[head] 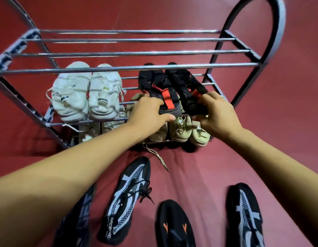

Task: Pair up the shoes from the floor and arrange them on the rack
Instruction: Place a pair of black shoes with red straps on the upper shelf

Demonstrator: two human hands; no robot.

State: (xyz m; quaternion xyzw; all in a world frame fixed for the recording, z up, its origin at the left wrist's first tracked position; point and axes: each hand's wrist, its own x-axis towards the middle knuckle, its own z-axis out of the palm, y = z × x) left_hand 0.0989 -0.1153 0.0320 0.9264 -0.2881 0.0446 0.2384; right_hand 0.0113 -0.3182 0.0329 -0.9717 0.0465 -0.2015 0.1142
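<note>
A grey metal shoe rack [129,67] stands on the red floor in front of me. On its middle shelf a pair of white sneakers [85,94] sits at the left. At the right of that shelf lie two black shoes with red straps. My left hand [149,113] grips the heel of the left black shoe [162,90]. My right hand [214,111] grips the heel of the right black shoe [185,86]. Beige shoes [185,131] fill the bottom shelf below my hands.
On the floor near me lie two black sneakers with grey cross patterns [126,198] [245,214], a black shoe with orange marks [174,227] between them, and a dark shoe [78,220] partly hidden under my left arm. The top shelf bars [136,40] hold nothing.
</note>
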